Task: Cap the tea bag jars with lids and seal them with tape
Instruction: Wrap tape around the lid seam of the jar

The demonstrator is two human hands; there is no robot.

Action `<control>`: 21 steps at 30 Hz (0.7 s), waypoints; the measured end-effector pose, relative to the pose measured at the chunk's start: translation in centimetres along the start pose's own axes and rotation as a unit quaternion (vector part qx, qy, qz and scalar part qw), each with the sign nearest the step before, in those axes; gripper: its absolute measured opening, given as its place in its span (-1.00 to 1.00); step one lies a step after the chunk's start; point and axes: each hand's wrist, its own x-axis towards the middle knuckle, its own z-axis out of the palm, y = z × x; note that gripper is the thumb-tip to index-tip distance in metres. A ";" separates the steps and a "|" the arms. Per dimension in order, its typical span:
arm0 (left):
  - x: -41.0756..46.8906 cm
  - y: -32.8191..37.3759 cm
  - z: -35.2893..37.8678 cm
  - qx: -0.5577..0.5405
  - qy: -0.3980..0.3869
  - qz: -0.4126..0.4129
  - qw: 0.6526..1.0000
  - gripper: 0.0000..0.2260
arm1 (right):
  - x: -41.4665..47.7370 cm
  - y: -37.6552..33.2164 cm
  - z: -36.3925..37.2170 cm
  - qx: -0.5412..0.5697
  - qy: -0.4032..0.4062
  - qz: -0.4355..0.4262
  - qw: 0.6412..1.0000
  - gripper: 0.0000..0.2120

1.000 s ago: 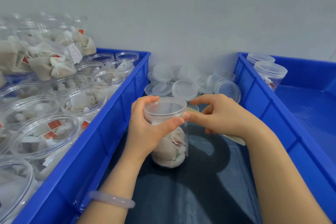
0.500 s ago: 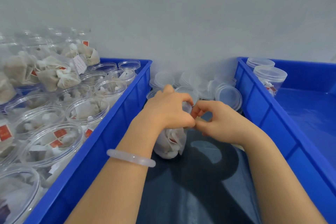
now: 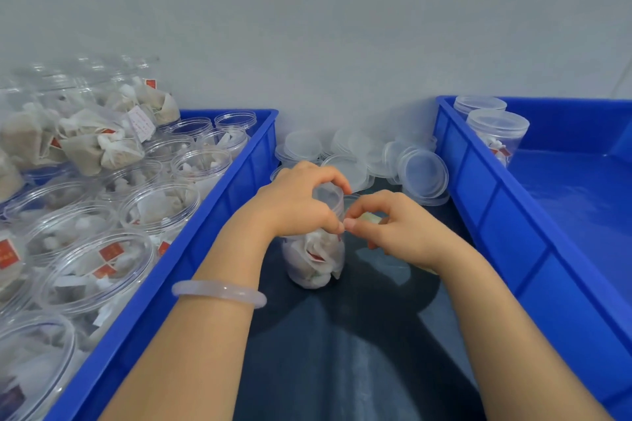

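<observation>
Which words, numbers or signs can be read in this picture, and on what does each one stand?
No text can be read.
White paper tag on a tea bag in the jars stacked at left: red print, too small.
Red tags in the open jars: blurred.
Inner tag in the jar that the left hand grips: blurred.
Small red tag in a capped jar, right crate: blurred.

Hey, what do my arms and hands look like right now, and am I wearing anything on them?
The left forearm and right forearm are bare, with no sleeves in view. The left hand and right hand have no gloves, and no rings show on the visible fingers. A pale, translucent, smooth bangle circles the left wrist. The right wrist carries nothing.
</observation>
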 end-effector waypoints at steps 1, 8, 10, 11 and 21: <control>0.0 0.0 0.0 -0.001 -0.002 0.001 1.000 -0.61 | 0.0 0.1 0.3 0.005 0.015 -0.002 1.000 -0.87; -0.1 -0.1 0.2 0.018 0.014 0.008 1.000 -0.65 | 0.1 0.2 1.1 0.008 0.099 -0.023 0.995 -0.90; -0.1 -0.5 0.4 0.015 0.034 0.025 0.999 -0.70 | 0.3 0.3 1.1 0.014 0.097 -0.016 0.995 -0.91; -0.1 -0.6 0.4 0.007 0.039 0.034 0.999 -0.72 | 0.5 0.4 1.1 0.016 0.093 -0.013 0.995 -0.89; 0.1 -0.9 -0.2 -0.012 0.006 0.044 0.999 -0.58 | 0.8 0.4 -0.7 -0.030 0.036 -0.044 0.998 -0.91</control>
